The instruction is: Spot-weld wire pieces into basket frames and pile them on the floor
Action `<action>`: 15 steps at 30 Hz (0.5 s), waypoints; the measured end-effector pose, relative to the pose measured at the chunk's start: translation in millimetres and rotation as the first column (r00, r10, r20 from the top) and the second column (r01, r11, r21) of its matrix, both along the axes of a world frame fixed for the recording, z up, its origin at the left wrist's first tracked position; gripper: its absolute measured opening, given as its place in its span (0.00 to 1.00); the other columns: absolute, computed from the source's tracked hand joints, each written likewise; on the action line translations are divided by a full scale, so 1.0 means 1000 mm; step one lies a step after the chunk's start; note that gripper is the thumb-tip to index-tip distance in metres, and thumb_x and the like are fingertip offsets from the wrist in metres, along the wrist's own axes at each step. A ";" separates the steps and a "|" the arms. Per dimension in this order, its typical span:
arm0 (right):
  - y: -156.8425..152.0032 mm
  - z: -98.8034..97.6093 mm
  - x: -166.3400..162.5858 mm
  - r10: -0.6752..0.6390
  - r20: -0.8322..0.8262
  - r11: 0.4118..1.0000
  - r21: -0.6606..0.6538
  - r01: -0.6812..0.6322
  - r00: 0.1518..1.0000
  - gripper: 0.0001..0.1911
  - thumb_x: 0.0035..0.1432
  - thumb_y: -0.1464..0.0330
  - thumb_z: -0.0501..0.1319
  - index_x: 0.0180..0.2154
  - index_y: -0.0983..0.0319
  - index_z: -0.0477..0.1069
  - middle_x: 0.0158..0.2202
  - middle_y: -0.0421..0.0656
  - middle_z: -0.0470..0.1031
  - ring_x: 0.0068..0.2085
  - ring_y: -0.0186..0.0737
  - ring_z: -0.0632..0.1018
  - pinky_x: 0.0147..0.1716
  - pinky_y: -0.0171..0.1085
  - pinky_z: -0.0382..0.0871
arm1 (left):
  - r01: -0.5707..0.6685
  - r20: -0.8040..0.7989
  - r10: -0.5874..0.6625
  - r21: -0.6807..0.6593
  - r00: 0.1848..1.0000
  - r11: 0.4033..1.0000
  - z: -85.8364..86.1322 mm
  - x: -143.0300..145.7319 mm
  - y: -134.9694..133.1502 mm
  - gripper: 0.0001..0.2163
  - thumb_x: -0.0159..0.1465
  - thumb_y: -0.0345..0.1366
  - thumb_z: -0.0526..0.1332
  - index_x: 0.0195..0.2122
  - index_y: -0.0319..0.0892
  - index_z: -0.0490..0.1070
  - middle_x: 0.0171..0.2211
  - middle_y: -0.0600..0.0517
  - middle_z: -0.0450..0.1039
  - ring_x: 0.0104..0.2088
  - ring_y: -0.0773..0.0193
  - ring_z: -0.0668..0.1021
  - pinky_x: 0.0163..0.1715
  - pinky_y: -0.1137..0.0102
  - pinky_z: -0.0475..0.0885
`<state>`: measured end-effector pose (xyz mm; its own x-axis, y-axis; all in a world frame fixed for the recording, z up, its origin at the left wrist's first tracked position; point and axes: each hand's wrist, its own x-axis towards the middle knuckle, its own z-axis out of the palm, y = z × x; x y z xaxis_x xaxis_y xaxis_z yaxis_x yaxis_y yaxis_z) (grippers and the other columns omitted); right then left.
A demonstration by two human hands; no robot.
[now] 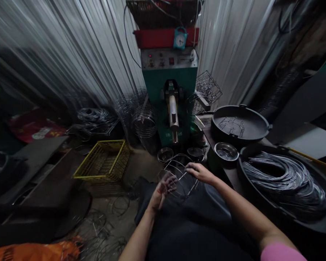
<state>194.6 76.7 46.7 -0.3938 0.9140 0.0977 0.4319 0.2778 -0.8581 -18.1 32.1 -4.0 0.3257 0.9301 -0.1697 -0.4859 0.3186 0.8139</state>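
A round frame of thin bent wire is held above my lap, in front of the machine. My right hand pinches its upper right side between thumb and fingers. On the left side, my left hand has its fingers curled about the wires; they are slightly blurred. Just beyond the frame stand two small metal bowls, one on the left and one on the right. Above them juts the metal arm of a green machine.
To the right are a bowl of small parts, a black pan with wire pieces, and a larger pan holding wire rings. A yellow wire basket stands left, near stacked wire frames. Loose wires litter the floor.
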 end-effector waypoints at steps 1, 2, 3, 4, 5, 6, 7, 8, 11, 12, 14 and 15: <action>0.008 0.003 -0.006 0.023 0.006 1.000 -0.005 -0.023 1.000 0.10 0.53 0.66 0.54 0.31 0.62 0.72 0.26 0.39 0.72 0.29 0.35 0.71 0.30 0.32 0.63 | 0.073 -0.135 -0.061 0.086 0.989 0.994 -0.002 -0.003 -0.008 0.25 0.44 0.45 0.67 0.43 0.43 0.70 0.45 0.45 0.70 0.44 0.56 0.72 0.43 0.64 0.66; 0.015 0.006 -0.012 0.041 0.015 0.999 -0.010 -0.040 0.999 0.09 0.52 0.68 0.54 0.30 0.62 0.72 0.25 0.38 0.72 0.28 0.35 0.71 0.29 0.31 0.62 | 0.152 -0.275 -0.104 0.156 0.956 0.976 -0.005 -0.004 -0.015 0.25 0.41 0.40 0.69 0.42 0.44 0.70 0.46 0.46 0.70 0.46 0.54 0.71 0.47 0.63 0.63; 0.021 0.007 -0.020 0.052 0.024 0.999 -0.014 -0.052 0.998 0.08 0.51 0.69 0.55 0.29 0.62 0.73 0.25 0.38 0.71 0.28 0.34 0.70 0.28 0.31 0.62 | 0.215 -0.397 -0.117 0.212 0.910 0.953 -0.009 -0.005 -0.021 0.26 0.38 0.36 0.71 0.41 0.45 0.71 0.45 0.46 0.70 0.46 0.53 0.70 0.49 0.62 0.61; 0.025 0.007 -0.027 0.054 0.033 0.998 -0.016 -0.054 0.998 0.08 0.50 0.70 0.55 0.28 0.63 0.73 0.24 0.38 0.71 0.27 0.34 0.70 0.27 0.30 0.62 | 0.245 -0.486 -0.094 0.257 0.869 0.935 -0.013 -0.004 -0.025 0.25 0.37 0.33 0.71 0.40 0.46 0.72 0.44 0.47 0.71 0.46 0.52 0.70 0.50 0.61 0.60; 0.028 0.007 -0.035 0.054 0.040 0.998 -0.019 -0.054 0.998 0.07 0.49 0.71 0.56 0.27 0.63 0.73 0.23 0.38 0.71 0.26 0.33 0.70 0.26 0.30 0.61 | 0.240 -0.537 -0.049 0.293 0.842 0.926 -0.018 -0.002 -0.028 0.23 0.36 0.31 0.71 0.37 0.48 0.73 0.41 0.47 0.73 0.45 0.52 0.71 0.50 0.61 0.59; 0.030 0.007 -0.042 0.054 0.042 0.998 -0.022 -0.053 0.998 0.07 0.48 0.71 0.56 0.27 0.63 0.73 0.23 0.37 0.71 0.25 0.33 0.70 0.25 0.30 0.61 | 0.214 -0.557 -0.002 0.315 0.830 0.925 -0.022 0.001 -0.029 0.19 0.36 0.29 0.70 0.32 0.48 0.75 0.37 0.47 0.74 0.42 0.52 0.73 0.49 0.61 0.60; 0.031 0.006 -0.047 0.059 0.035 0.998 -0.022 -0.058 0.998 0.07 0.48 0.71 0.57 0.27 0.63 0.74 0.22 0.37 0.71 0.24 0.32 0.70 0.24 0.29 0.61 | 0.180 -0.558 0.035 0.326 0.829 0.928 -0.026 0.005 -0.029 0.14 0.37 0.28 0.70 0.26 0.48 0.75 0.33 0.47 0.75 0.38 0.52 0.74 0.48 0.61 0.61; 0.032 0.006 -0.050 0.073 0.019 0.997 -0.017 -0.073 0.997 0.07 0.48 0.71 0.57 0.27 0.62 0.74 0.22 0.37 0.72 0.24 0.32 0.70 0.24 0.29 0.62 | 0.145 -0.549 0.062 0.327 0.834 0.934 -0.030 0.010 -0.028 0.11 0.38 0.28 0.69 0.22 0.48 0.74 0.29 0.47 0.75 0.35 0.53 0.74 0.47 0.61 0.61; 0.040 0.001 -0.040 0.086 -0.049 0.996 0.037 -0.084 0.995 0.08 0.49 0.69 0.58 0.31 0.60 0.75 0.24 0.37 0.73 0.26 0.33 0.72 0.26 0.30 0.65 | 0.052 -0.508 0.103 0.283 0.855 0.958 -0.034 0.024 -0.022 0.07 0.42 0.29 0.68 0.22 0.47 0.75 0.27 0.48 0.74 0.36 0.55 0.74 0.46 0.64 0.62; 0.045 -0.001 -0.029 0.050 -0.061 0.997 0.063 -0.046 0.997 0.09 0.49 0.68 0.58 0.33 0.59 0.75 0.26 0.37 0.74 0.28 0.34 0.73 0.28 0.31 0.66 | 0.010 -0.487 0.123 0.261 0.864 0.965 -0.033 0.027 -0.020 0.08 0.44 0.31 0.67 0.26 0.46 0.75 0.30 0.48 0.74 0.39 0.55 0.73 0.46 0.65 0.62; 0.058 -0.007 0.007 -0.139 -0.019 0.985 0.102 0.140 0.990 0.10 0.48 0.68 0.60 0.35 0.59 0.74 0.31 0.39 0.75 0.32 0.35 0.74 0.33 0.32 0.67 | -0.086 -0.432 0.161 0.189 0.887 0.978 -0.031 0.030 -0.017 0.12 0.46 0.33 0.67 0.34 0.44 0.74 0.34 0.49 0.74 0.42 0.57 0.72 0.44 0.69 0.64; 0.065 -0.012 0.030 -0.276 0.042 0.956 0.112 0.270 0.960 0.10 0.48 0.69 0.60 0.36 0.58 0.74 0.34 0.39 0.75 0.35 0.36 0.75 0.35 0.32 0.67 | -0.133 -0.398 0.181 0.146 0.899 0.980 -0.030 0.030 -0.015 0.14 0.47 0.34 0.67 0.36 0.43 0.73 0.35 0.50 0.73 0.41 0.59 0.72 0.42 0.71 0.65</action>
